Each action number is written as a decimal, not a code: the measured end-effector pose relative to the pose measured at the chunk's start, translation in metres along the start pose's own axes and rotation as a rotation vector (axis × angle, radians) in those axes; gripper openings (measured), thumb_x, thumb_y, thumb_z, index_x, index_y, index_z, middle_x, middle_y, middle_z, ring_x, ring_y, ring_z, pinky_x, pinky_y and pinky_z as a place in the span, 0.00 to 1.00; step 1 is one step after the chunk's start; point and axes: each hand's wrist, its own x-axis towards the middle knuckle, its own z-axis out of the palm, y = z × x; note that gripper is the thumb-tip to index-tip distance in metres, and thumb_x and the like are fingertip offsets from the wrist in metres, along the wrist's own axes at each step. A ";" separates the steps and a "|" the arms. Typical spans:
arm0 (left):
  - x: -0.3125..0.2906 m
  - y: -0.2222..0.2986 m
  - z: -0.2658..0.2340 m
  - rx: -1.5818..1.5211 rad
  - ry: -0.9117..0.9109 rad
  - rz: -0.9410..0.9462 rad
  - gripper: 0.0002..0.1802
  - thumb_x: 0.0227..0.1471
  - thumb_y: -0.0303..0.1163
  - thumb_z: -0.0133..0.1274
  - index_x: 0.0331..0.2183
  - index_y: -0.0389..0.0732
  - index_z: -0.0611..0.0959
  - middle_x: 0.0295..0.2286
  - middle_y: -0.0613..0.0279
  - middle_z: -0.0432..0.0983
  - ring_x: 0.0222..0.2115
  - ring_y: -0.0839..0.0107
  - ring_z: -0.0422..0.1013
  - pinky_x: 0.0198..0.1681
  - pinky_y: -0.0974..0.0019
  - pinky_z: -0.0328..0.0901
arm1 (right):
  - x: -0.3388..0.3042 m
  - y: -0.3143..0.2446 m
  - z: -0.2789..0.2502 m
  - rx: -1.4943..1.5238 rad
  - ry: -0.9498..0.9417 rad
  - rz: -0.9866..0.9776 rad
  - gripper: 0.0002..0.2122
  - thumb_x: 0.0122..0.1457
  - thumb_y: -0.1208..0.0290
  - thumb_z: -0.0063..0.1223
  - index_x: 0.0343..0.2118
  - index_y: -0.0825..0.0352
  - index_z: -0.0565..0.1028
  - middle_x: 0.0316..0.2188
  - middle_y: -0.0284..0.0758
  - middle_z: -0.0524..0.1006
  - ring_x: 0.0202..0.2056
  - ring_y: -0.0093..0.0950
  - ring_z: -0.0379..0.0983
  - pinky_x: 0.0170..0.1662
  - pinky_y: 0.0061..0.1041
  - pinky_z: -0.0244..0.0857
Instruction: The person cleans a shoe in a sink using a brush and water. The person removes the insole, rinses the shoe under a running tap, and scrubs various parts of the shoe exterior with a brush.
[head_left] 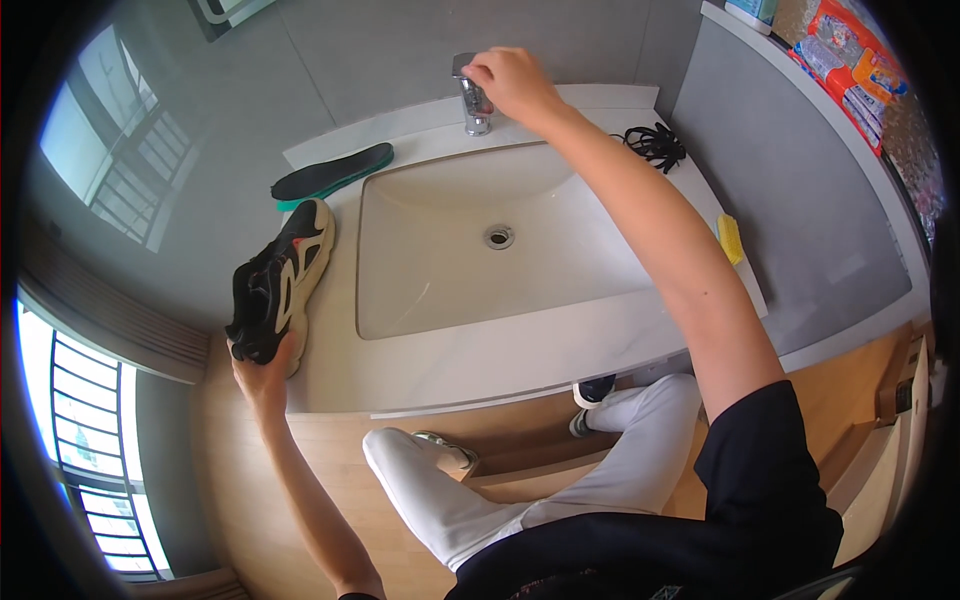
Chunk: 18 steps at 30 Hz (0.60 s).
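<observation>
My left hand (264,372) grips the heel end of a black and cream sneaker (283,270), thumb on one side and fingers on the other. The sneaker is at the counter's left edge, its toe pointing toward the wall. At the back, my right hand (512,82) is closed at the top of the chrome faucet (474,108), on its lever. No water shows running from the spout. Below it lies a white sink basin (450,240) with a round metal drain (498,237). Dark insoles with a green edge (335,174) lie behind the sneaker.
Black shoelaces (655,147) lie in a bundle at the back right of the white counter (480,358). A yellow sponge or brush (730,239) sits at its right edge. Orange packages (850,70) stand on a ledge at the far right. Another shoe (594,390) shows below the counter's front edge.
</observation>
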 end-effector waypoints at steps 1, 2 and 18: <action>0.000 0.000 0.000 0.018 0.011 -0.006 0.36 0.41 0.35 0.73 0.52 0.37 0.77 0.46 0.54 0.79 0.47 0.61 0.75 0.53 0.60 0.68 | -0.008 0.004 0.004 -0.052 0.216 -0.079 0.11 0.65 0.66 0.47 0.31 0.67 0.76 0.31 0.42 0.81 0.32 0.45 0.78 0.35 0.44 0.70; 0.000 0.001 0.000 0.015 0.018 -0.005 0.36 0.41 0.35 0.73 0.52 0.37 0.77 0.46 0.54 0.79 0.47 0.61 0.75 0.53 0.60 0.68 | -0.015 0.008 0.008 -0.103 0.431 -0.163 0.10 0.65 0.66 0.47 0.32 0.65 0.77 0.29 0.42 0.81 0.31 0.46 0.78 0.35 0.45 0.70; -0.004 0.016 -0.003 0.033 0.017 -0.028 0.34 0.43 0.32 0.71 0.52 0.36 0.77 0.46 0.56 0.79 0.46 0.66 0.74 0.53 0.63 0.66 | -0.105 0.041 0.083 -0.158 -1.068 0.509 0.19 0.58 0.76 0.43 0.51 0.63 0.78 0.35 0.36 0.84 0.32 0.27 0.81 0.34 0.29 0.75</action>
